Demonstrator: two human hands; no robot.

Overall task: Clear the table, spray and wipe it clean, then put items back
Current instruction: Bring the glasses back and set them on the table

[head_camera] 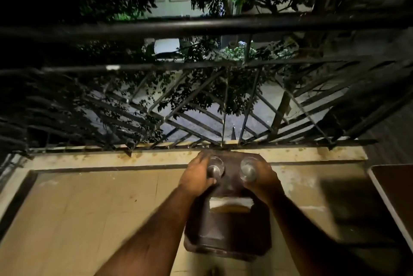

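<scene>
My left hand [197,175] grips a clear drinking glass [215,167] over the far end of a dark brown plastic stool [228,228]. My right hand [261,180] grips a second clear glass [247,169] beside it. Both glasses stand upright at the stool's top surface; I cannot tell whether they touch it. A white folded cloth or tissue pad [231,203] lies on the stool nearer to me. A corner of the brown table with a pale edge [393,190] shows at the right border.
A black metal balcony railing [201,25] runs across in front, above a stained concrete ledge [134,156]. The beige tiled floor [89,219] spreads to the left of the stool. Beyond the railing are trees and a dark street below.
</scene>
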